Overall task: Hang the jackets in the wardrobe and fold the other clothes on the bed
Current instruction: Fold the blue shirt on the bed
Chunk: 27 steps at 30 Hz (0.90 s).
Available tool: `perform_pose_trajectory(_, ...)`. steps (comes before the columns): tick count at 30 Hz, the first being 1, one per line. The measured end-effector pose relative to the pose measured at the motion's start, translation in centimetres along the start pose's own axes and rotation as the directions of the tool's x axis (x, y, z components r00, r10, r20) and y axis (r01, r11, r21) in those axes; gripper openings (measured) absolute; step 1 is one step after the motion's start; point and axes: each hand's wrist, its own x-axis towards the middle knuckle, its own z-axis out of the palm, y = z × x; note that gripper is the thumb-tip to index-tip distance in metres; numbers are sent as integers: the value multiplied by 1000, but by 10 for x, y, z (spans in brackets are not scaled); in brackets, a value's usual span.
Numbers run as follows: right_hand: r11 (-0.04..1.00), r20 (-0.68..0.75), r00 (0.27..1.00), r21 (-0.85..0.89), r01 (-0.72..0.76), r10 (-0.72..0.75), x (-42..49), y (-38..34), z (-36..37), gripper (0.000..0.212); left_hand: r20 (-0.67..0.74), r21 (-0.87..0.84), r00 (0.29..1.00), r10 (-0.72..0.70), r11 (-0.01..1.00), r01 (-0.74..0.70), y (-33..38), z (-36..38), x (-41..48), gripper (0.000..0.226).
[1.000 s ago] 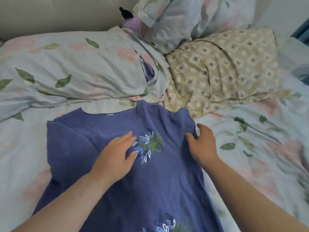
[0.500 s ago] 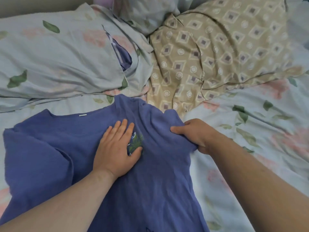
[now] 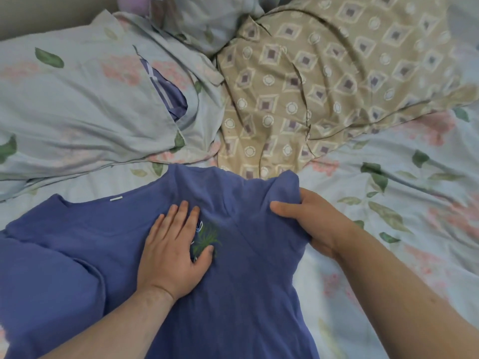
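A blue T-shirt (image 3: 85, 244) with a small leaf print on its chest lies spread on the bed, neckline toward the pillows. My left hand (image 3: 173, 252) lies flat on the chest, fingers together, partly covering the print. My right hand (image 3: 308, 221) pinches the shirt's right sleeve and shoulder, with the thumb on top and the cloth bunched up and lifted a little off the sheet. The left sleeve lies flat at the left edge of the view.
The floral bed sheet (image 3: 404, 229) stretches to the right. A floral pillow (image 3: 77, 107) lies behind the shirt at the left, a beige patterned pillow (image 3: 324, 86) at the right, and another floral pillow (image 3: 204, 19) further back.
My right hand has closed on the shirt's right sleeve and pulled it inward and up. My left hand slid forward over the print and stays pressed flat. The view has moved closer.
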Motion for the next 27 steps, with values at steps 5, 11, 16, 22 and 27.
perform_pose_trajectory(5, 986, -217, 976, -161, -50, 14, -1, 9, -7, 25, -1, -5, 1000, -1, 1000, 1, -1, 2, 1, 77)
perform_pose_trajectory(11, 991, 45, 995, -104, -80, 85, -27, 24, -16, 37, 7, -5, 1000, -1, 1000, 2, -2, 4, 2, 78)
perform_pose_trajectory(16, 915, -45, 998, 403, -31, 53, -23, 30, -7, 29, -2, -10, 1000, 1, 1000, -1, -2, 5, 1, 78)
perform_pose_trajectory(22, 878, 74, 984, 466, 109, -161, -21, 26, 6, 65, -29, -25, 1000, 5, 1000, -6, -3, 7, 3, 80)
perform_pose_trajectory(27, 776, 2, 965, 595, 210, -262, -24, 9, 17, 71, -35, -43, 999, 7, 999, -8, -3, 8, 3, 81)
